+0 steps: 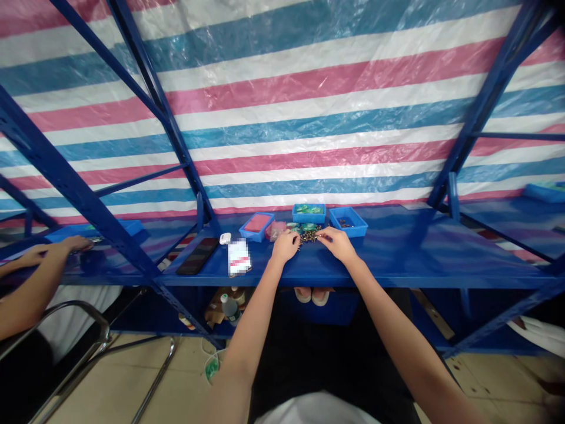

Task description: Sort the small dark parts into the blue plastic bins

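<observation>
A heap of small brass-and-dark metal parts [309,236] lies on the blue shelf top, between my two hands. My left hand [286,245] rests at the heap's left edge with its fingers curled in; whatever they hold is hidden. On the other side, my right hand [336,242] has thumb and forefinger pinched together at the heap's right edge, and anything between them is too small to name. Green-and-clear packets [308,227] lie just behind the heap. Beside my left hand is a pinkish clear plastic bag [276,229].
Behind stand a blue tray with pink contents [245,234], a blue tray of green packets [309,218] and a blue tray with some small parts [358,228]. A black phone [198,256] and white earbud case [225,238] lie left. Another person's hand [76,244] works at far left.
</observation>
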`<move>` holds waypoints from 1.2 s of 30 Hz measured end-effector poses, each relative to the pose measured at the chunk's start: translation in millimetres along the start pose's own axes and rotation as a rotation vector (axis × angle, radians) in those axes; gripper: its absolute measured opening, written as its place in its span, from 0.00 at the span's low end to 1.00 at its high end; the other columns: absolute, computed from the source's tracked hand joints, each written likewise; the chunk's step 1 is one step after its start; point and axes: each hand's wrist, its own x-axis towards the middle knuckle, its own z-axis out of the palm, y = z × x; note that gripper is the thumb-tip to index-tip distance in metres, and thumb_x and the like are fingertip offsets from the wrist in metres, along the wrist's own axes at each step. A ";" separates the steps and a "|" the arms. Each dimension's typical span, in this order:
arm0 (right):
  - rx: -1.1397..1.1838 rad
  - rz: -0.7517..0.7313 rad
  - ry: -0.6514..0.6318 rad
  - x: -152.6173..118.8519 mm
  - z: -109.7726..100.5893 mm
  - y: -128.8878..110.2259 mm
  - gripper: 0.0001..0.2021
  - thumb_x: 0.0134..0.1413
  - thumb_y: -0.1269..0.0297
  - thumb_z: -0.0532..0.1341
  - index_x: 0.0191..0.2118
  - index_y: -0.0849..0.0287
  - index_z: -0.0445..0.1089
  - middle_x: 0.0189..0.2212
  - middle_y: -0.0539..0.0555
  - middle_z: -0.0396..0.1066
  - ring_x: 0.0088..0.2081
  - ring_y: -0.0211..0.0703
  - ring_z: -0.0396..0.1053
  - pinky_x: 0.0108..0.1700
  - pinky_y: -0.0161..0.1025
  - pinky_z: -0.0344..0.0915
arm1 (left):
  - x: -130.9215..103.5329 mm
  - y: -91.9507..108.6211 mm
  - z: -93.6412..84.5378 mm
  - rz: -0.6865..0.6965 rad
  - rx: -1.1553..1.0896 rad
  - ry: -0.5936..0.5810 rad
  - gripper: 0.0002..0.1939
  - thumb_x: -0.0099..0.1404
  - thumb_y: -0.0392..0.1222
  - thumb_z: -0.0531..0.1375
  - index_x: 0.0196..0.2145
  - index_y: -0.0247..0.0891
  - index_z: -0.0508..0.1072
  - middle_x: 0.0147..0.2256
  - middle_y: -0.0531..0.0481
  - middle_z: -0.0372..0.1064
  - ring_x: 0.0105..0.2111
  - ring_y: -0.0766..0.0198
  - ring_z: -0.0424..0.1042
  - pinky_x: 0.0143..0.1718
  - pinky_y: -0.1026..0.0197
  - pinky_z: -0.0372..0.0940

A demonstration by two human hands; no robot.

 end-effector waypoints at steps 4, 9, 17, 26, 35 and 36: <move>-0.240 0.081 0.243 0.0 -7.3 5.9 0.14 0.63 0.55 0.57 0.39 0.57 0.75 0.37 0.59 0.73 0.42 0.53 0.67 0.49 0.49 0.63 | -0.5 2.3 -2.8 -0.023 -0.015 -0.016 0.12 0.70 0.41 0.53 0.37 0.40 0.77 0.35 0.45 0.70 0.39 0.59 0.71 0.44 0.60 0.65; -0.543 0.376 0.546 1.3 -12.7 17.8 0.16 0.62 0.54 0.56 0.37 0.60 0.75 0.40 0.64 0.69 0.48 0.61 0.59 0.48 0.55 0.57 | -1.4 2.6 -3.5 -0.015 -0.019 -0.018 0.12 0.70 0.40 0.53 0.36 0.39 0.77 0.35 0.45 0.70 0.39 0.58 0.71 0.44 0.59 0.65; -0.499 0.198 0.321 2.2 -5.0 14.7 0.13 0.63 0.60 0.54 0.42 0.59 0.73 0.42 0.63 0.68 0.48 0.58 0.59 0.51 0.54 0.58 | -1.2 1.9 -0.6 -0.023 -0.014 -0.002 0.13 0.71 0.42 0.53 0.38 0.40 0.77 0.35 0.45 0.69 0.40 0.58 0.71 0.44 0.59 0.65; -0.325 0.017 -0.169 -0.1 17.4 23.4 0.14 0.64 0.64 0.55 0.52 0.53 0.73 0.43 0.58 0.68 0.49 0.51 0.66 0.53 0.47 0.65 | -0.2 1.1 -0.4 -0.011 -0.004 -0.005 0.12 0.70 0.40 0.53 0.38 0.40 0.77 0.36 0.45 0.70 0.40 0.58 0.72 0.44 0.59 0.66; -0.217 0.070 -0.176 2.9 13.2 18.9 0.04 0.61 0.64 0.59 0.36 0.57 0.70 0.35 0.55 0.69 0.40 0.46 0.68 0.45 0.43 0.66 | -0.4 2.2 -1.6 -0.014 -0.002 -0.009 0.12 0.70 0.41 0.53 0.38 0.40 0.77 0.36 0.45 0.70 0.40 0.58 0.71 0.44 0.59 0.66; -0.204 0.080 -0.169 3.1 12.8 18.0 0.04 0.60 0.64 0.59 0.34 0.57 0.69 0.34 0.55 0.69 0.39 0.46 0.68 0.44 0.42 0.65 | -0.3 2.1 -1.4 -0.014 -0.002 -0.009 0.12 0.70 0.41 0.53 0.38 0.40 0.77 0.36 0.45 0.70 0.40 0.58 0.71 0.44 0.59 0.66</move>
